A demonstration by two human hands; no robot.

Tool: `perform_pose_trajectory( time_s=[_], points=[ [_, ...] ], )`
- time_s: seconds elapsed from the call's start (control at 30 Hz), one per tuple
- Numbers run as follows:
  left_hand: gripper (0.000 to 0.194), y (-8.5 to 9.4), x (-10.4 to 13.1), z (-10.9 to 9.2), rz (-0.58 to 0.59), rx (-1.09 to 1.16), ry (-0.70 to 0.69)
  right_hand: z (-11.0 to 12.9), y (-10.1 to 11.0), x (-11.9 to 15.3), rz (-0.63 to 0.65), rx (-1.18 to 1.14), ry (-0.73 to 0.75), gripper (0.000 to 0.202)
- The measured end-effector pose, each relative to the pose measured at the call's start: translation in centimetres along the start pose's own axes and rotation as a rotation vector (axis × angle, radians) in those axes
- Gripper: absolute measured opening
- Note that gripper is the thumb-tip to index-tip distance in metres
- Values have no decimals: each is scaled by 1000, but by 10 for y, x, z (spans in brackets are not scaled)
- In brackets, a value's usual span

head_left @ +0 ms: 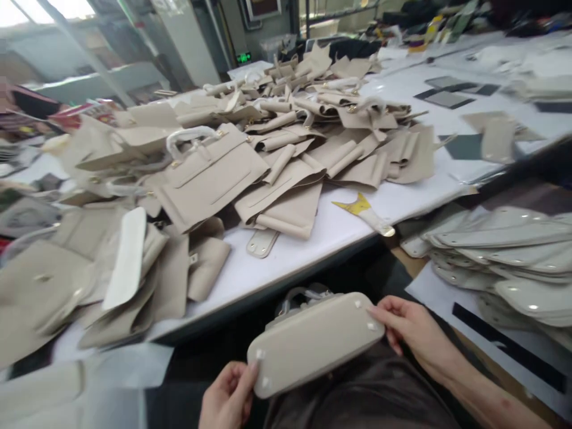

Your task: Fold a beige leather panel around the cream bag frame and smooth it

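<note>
A beige handbag [313,345] lies across my lap with its long rounded base turned toward me. Small metal feet show near both ends of that base, and part of a wrapped handle sticks out behind it. My left hand [230,393] pinches the base's left end between thumb and fingers. At the opposite end, my right hand [400,325] grips the rim the same way. The bag's remaining sides are hidden beneath the base.
Beige bag pieces [214,173] are heaped over the white table [286,268]. A yellow-and-white tool [360,208] and a small base panel [263,242] lie near its edge. Stacked base panels [504,250] and a black strip [509,345] are at right.
</note>
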State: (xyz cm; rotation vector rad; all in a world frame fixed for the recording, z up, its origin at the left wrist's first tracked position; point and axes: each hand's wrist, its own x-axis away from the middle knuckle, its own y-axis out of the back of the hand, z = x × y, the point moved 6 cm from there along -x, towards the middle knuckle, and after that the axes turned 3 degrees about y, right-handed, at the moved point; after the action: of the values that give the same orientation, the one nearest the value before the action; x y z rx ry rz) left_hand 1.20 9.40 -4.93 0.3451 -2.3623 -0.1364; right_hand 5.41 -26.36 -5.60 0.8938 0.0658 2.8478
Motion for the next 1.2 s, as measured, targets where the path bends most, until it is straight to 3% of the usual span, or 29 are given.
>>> perform_pose_trajectory(
  time_s=[0.23, 0.83, 1.2],
  points=[
    [58, 2, 5, -9, -4, 39, -12, -6, 1, -2, 21, 27, -83, 59],
    [53, 2, 1, -5, 117, -69, -36, -15, 6, -8, 21, 129, -55, 56],
    [61, -3, 10, -11, -11, -55, -11, 2, 0, -5, 12, 138, 14, 52]
  ],
)
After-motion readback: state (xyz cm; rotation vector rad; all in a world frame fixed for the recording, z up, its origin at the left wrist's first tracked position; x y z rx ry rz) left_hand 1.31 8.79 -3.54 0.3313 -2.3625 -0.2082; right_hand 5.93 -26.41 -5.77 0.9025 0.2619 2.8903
